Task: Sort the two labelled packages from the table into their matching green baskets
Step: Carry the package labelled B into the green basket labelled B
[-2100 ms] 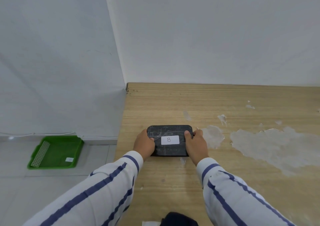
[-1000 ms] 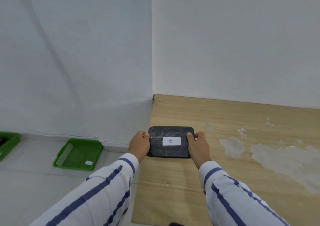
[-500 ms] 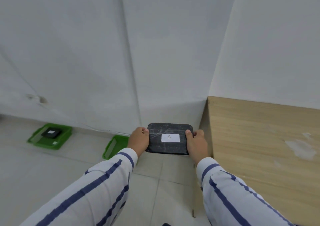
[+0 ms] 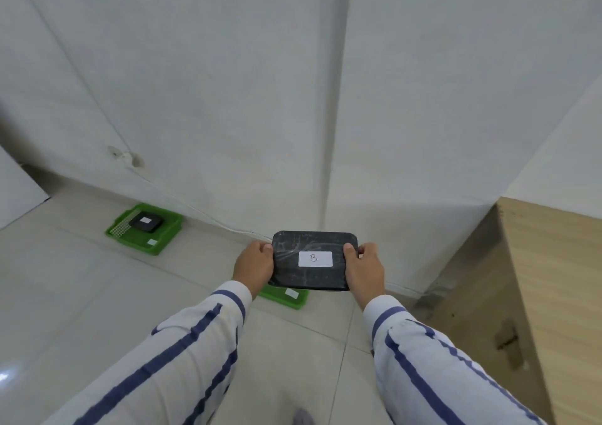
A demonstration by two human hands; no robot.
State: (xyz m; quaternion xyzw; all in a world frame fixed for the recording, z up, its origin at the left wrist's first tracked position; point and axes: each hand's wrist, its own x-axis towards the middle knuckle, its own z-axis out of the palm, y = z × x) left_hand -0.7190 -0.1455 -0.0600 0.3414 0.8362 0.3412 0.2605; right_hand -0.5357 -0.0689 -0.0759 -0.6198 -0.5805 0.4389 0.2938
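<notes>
A flat black package (image 4: 312, 278) with a white label reading B is held in the air between my left hand (image 4: 254, 265) and my right hand (image 4: 364, 268), one on each short side. It hangs over the floor, above a green basket (image 4: 283, 296) that it mostly hides; only the basket's near edge with a small white tag shows. Farther left by the wall stands a second green basket (image 4: 143, 237) with another black labelled package (image 4: 145, 222) lying inside it.
The wooden table (image 4: 553, 294) stands at the right, its corner against the white wall. A thin white cable (image 4: 195, 209) runs along the wall base behind the baskets. Pale floor tiles stretch in front.
I have turned left, away from the table. The package left the tabletop and now hangs over the floor above the nearer basket; the farther basket has come into full view.
</notes>
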